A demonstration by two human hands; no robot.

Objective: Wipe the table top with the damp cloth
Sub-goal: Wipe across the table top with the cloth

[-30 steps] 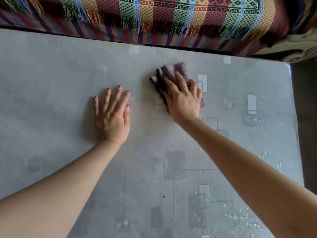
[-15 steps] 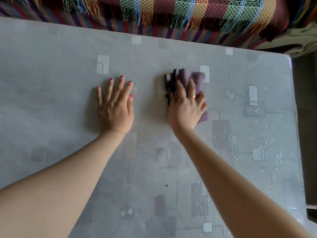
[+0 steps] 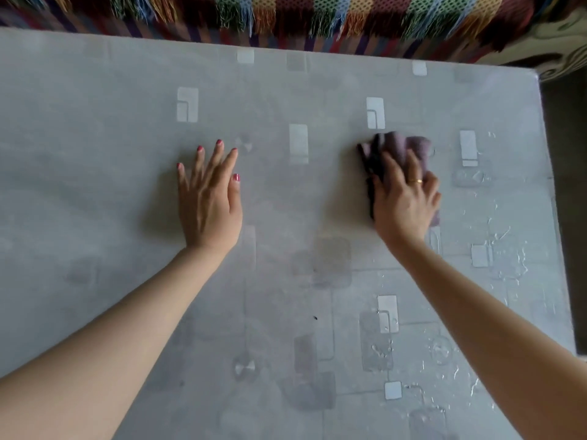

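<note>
The grey patterned table top [image 3: 95,192] fills the view. A crumpled purple cloth [image 3: 400,147] lies on it at the right of centre. My right hand [image 3: 405,201] lies on top of the cloth and presses it to the table, fingers spread over it, thumb at its dark left edge; most of the cloth is hidden under the palm. My left hand [image 3: 209,201] rests flat on the bare table top to the left, fingers straight, holding nothing, well apart from the cloth.
Water drops and wet streaks [image 3: 505,249] glisten on the right part of the table. A striped, fringed blanket [image 3: 317,17] hangs along the far edge. The table's right edge [image 3: 552,217] borders dark floor.
My right hand has slid the cloth to the right, widening the gap to my left hand. The left hand has stayed flat on the table.
</note>
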